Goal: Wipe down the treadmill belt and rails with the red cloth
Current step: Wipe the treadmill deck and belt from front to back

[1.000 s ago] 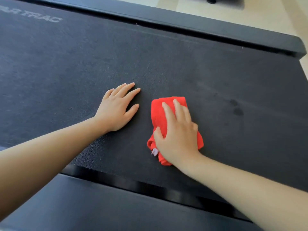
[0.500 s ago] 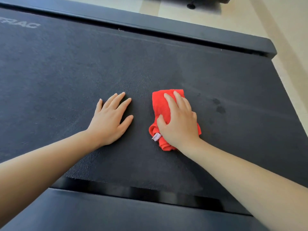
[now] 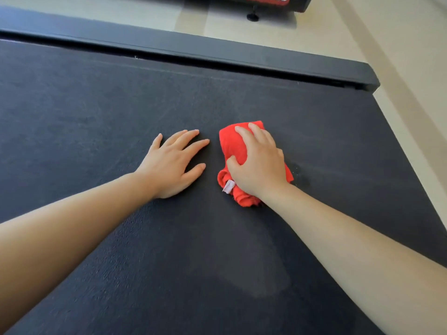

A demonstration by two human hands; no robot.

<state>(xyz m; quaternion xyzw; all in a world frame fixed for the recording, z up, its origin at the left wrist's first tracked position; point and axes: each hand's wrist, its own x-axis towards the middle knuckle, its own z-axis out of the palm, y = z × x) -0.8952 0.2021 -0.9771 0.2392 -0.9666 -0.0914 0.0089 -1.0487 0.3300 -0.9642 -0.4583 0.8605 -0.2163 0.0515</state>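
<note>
Red cloth (image 3: 233,146), bunched with a white tag (image 3: 228,186) showing, lies on the dark treadmill belt (image 3: 96,105), gripped under the curled fingers and thumb of the right hand (image 3: 258,165). Just beside it the left hand (image 3: 173,165) rests flat, fingers straight and spread. Beyond them runs the black side rail (image 3: 217,50).

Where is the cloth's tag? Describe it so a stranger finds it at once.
Start at the wide dark belt. Near its middle the right hand rests on a bunched red cloth. The tag is the small strip at the cloth's near left edge, below the thumb, the only pale bit on the red.
</note>
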